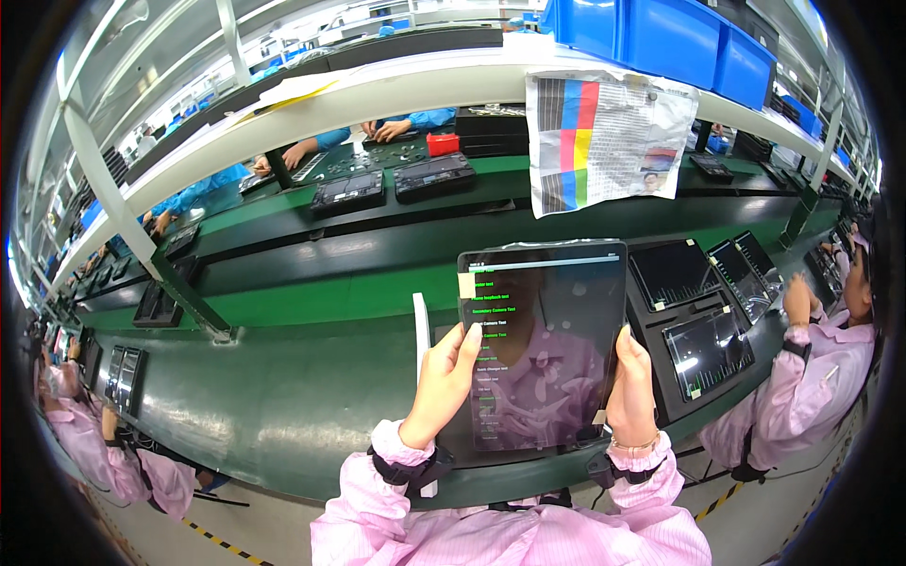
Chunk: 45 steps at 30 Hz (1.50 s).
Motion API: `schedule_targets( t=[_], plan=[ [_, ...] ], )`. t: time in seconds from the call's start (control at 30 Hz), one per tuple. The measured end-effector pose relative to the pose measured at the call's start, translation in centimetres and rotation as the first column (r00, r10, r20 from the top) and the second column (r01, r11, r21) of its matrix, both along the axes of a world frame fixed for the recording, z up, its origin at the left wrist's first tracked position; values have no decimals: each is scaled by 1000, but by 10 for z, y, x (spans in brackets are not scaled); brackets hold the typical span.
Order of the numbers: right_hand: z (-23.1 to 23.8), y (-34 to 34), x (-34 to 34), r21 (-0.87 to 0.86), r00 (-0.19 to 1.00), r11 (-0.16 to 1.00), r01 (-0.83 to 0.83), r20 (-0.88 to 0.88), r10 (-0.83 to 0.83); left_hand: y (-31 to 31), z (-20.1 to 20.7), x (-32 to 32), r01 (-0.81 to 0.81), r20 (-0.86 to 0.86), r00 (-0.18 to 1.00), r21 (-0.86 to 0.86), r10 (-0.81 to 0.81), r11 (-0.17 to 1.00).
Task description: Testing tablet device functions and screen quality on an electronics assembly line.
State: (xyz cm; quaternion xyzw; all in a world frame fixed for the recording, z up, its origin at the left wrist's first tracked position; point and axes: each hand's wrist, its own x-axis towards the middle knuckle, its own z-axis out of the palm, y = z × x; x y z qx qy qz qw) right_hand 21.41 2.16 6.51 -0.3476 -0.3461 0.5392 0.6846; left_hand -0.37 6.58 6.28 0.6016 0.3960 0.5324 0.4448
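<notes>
A dark tablet [557, 349] is held upright before me, its screen lit with a list of green and white text lines. My left hand [444, 377] grips its left edge, thumb on the front. Along the right edge, my right hand [630, 391] clasps it the same way. The fingers behind the tablet are hidden. A small pale sticker [466, 286] sits at the tablet's upper left. Reflections of a pink sleeve and overhead lights show on the glass. Left of the tablet, a white upright strip [421, 340] stands partly hidden behind my left hand.
Black trays with tablets [708, 351] lie to the right on the green bench [283, 387]. A co-worker in pink [812, 368] sits at far right, others at far left. A printed sheet [609, 141] hangs from the shelf, which bears blue bins [661, 38]. Devices in trays [349, 191] stand behind.
</notes>
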Motion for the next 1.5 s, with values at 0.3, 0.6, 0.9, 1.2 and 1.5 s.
schedule_targets(
  t=[0.3,0.6,0.9,1.2,1.5],
  plan=[
    [-22,2,-14,-105,999,994,-32,12,34,-8,-27,-22,-46,-33,999,-94,43,994],
    [-55,8,-31,-349,995,932,-95,6,104,-43,-100,-70,-147,-786,533,277,312,949],
    [-123,38,-48,-588,983,787,-185,-96,158,-76,-126,-118,-223,-715,677,25,174,974],
    [-59,1,-19,-159,724,987,30,684,88,-78,-104,-105,-355,-786,533,128,313,926],
    [-67,-39,15,-207,807,977,60,586,75,-73,-69,22,200,-838,545,124,-5,972]
  ],
)
